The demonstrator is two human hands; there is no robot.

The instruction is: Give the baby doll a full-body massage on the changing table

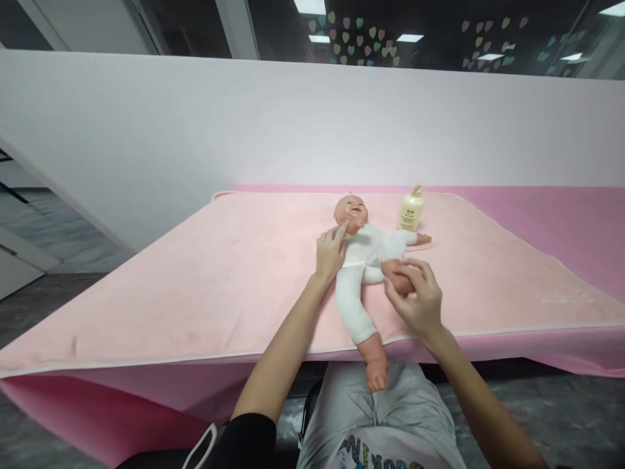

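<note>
A baby doll with a white cloth body lies on its back on the pink towel, its head toward the wall. One of its legs hangs over the table's front edge, and the other is bent up to the right. My left hand rests at the doll's shoulder and arm on the left, fingers near its chin; whether it grips anything is hard to see. My right hand has its thumb and fingers around the doll's bent lower leg. Behind the doll's outstretched arm stands a pale yellow pump bottle.
The pink towel covers most of the table, over a darker pink cloth. A white wall rises behind the table. Below the front edge are my lap in grey trousers and part of a chair.
</note>
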